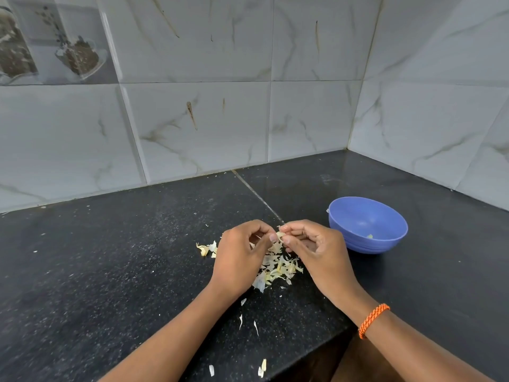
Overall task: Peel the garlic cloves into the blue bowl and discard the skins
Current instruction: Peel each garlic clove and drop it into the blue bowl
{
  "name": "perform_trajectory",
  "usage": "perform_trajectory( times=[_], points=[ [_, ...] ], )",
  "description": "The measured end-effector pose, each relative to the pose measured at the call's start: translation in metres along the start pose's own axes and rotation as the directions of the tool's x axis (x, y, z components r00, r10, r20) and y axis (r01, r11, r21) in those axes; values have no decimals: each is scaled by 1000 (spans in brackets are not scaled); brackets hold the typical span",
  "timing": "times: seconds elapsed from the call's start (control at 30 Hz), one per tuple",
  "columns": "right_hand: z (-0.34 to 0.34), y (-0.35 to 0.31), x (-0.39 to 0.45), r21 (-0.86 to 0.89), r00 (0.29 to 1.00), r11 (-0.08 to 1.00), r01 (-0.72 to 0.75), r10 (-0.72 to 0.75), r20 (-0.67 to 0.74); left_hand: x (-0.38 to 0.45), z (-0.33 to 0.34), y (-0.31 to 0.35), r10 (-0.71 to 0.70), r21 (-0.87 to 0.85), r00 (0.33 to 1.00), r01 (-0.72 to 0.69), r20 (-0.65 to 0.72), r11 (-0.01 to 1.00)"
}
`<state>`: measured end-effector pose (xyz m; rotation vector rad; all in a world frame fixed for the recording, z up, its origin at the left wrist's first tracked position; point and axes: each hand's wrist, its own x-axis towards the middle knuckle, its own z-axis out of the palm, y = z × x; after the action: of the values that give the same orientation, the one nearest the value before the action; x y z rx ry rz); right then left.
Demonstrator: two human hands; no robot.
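Black speckled tabletop (110, 271): we see left hand (239, 260) and right hand (316, 249), each grip pinching one garlic clove (280, 235) above skins (278, 267); blue bowl (367, 224) at 3 o'clock.

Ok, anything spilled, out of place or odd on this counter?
Only the mess you would expect: garlic skins lie heaped on the black counter under both hands, and stray flakes have scattered to its front edge. The blue bowl stands upright, with one small pale bit inside. The wall tiles carry brown streaks.
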<state>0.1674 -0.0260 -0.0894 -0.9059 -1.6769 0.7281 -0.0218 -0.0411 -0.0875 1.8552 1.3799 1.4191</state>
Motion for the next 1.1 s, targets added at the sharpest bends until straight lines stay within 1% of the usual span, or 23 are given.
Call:
perform_trajectory(
  times=[0.1, 0.2, 0.23, 0.3, 0.43, 0.5, 0.57, 0.7, 0.77, 0.83, 0.93, 1.1],
  points=[
    [0, -1, 2, -183, 993, 977, 113, -114, 4, -2, 0, 1, -12, -2, 1000, 12, 10, 1000],
    [-2, 1, 4, -417, 959, 869, 265, -283, 21, -3, 1, 2, -13, 20, 1000, 13, 13, 1000],
    [-2, 1, 4, -463, 950, 839, 287, -312, 22, -3, 2, 2, -16, 14, 1000, 15, 12, 1000],
    [-2, 2, 4, -499, 941, 814, 297, -338, 9, -2, 2, 0, -16, 8, 1000, 16, 8, 1000],
    [-3, 1, 4, -441, 952, 858, 264, -306, -26, -4, 2, 4, -63, -67, 998, 63, 16, 996],
    [-1, 0, 4, -422, 954, 869, 258, -298, -30, -5, 1, 7, -55, -98, 998, 54, -7, 994],
    [1, -2, 2, -400, 956, 880, 254, -292, -34, -5, 1, 8, -29, -94, 999, 27, -27, 995],
    [4, -1, 1, -476, 953, 834, 280, -300, 35, -6, 1, 8, 17, -35, 998, -19, -59, 999],
    [4, -1, 1, -483, 951, 825, 293, -303, 60, -6, 2, 8, 25, -23, 998, -27, -62, 999],
    [5, -1, 2, -437, 956, 856, 277, -290, 39, -4, 2, 7, 17, -27, 999, -18, -42, 999],
    [7, 0, 3, -318, 971, 923, 216, -237, -27, -3, 2, 6, -5, -64, 1000, 6, 8, 998],
    [12, -1, 2, -186, 981, 971, 152, -172, -93, -2, 2, 7, -64, -227, 995, 79, 73, 971]
  ],
)
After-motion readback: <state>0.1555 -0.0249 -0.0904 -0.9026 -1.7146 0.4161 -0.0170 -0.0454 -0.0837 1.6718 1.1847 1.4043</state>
